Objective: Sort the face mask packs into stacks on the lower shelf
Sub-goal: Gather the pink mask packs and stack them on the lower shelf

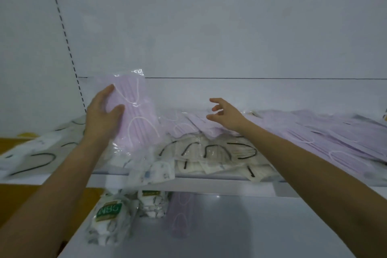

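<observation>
Head view, looking forward and down. My left hand, left of centre, grips a clear-wrapped pack of lilac face masks by its left edge. Thumb and forefinger lie on the face turned toward me, and the other fingers are hidden behind the pack. The pack stands tilted, raised above the upper shelf.

My right hand, at centre, holds nothing. Its fingers are spread and loosely bent over a sprawling pile of lilac mask packs that runs along the upper shelf to the right edge of the frame. Whether the fingertips touch the pile I cannot tell.

In front of that pile, near the shelf's front lip, lie cream masks with black ear loops.

The lower shelf fills the bottom of the frame. At its left sit three groups in a row:

- white packs with a green label
- white patterned packs, just beside them
- a single lilac pack, lying flat to their right
</observation>
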Action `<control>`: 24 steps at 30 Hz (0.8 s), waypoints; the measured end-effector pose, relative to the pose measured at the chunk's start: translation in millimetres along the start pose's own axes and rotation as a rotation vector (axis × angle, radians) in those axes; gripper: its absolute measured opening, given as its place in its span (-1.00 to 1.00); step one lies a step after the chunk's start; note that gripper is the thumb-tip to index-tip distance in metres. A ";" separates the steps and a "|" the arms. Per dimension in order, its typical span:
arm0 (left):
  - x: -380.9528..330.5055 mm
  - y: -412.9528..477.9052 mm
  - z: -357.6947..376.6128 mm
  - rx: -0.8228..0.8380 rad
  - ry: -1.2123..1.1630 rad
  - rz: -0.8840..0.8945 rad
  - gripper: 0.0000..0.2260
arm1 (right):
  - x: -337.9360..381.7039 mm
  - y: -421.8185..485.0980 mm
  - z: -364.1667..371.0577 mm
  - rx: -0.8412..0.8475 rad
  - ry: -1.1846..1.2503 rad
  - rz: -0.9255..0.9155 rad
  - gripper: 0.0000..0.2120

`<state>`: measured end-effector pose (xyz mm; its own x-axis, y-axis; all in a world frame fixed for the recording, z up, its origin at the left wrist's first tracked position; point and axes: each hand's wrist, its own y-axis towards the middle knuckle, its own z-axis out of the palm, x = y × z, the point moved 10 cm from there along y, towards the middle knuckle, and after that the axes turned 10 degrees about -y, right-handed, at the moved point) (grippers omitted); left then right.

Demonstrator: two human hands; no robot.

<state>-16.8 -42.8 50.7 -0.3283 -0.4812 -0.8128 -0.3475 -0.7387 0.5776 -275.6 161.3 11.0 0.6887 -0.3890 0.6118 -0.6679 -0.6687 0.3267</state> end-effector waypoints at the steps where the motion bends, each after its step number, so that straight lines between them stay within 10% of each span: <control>1: 4.8 3.8 -10.2 -0.011 0.020 -0.014 -0.54 | 7.5 7.2 9.7 0.025 -0.031 -0.014 -0.46; 11: 39.0 13.5 -63.9 -0.039 0.120 -0.098 -0.57 | 42.3 38.5 114.6 0.440 -0.511 -0.036 -0.26; 24: 49.7 21.4 -66.3 -0.026 0.106 -0.122 -0.57 | 55.2 39.4 125.0 0.396 -0.283 0.060 -0.23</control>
<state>17.7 -113.8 17.7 -0.1900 -0.4330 -0.8811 -0.3554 -0.8063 0.4728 -228.7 34.2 -32.4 0.7387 -0.5541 0.3838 -0.5877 -0.8083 -0.0356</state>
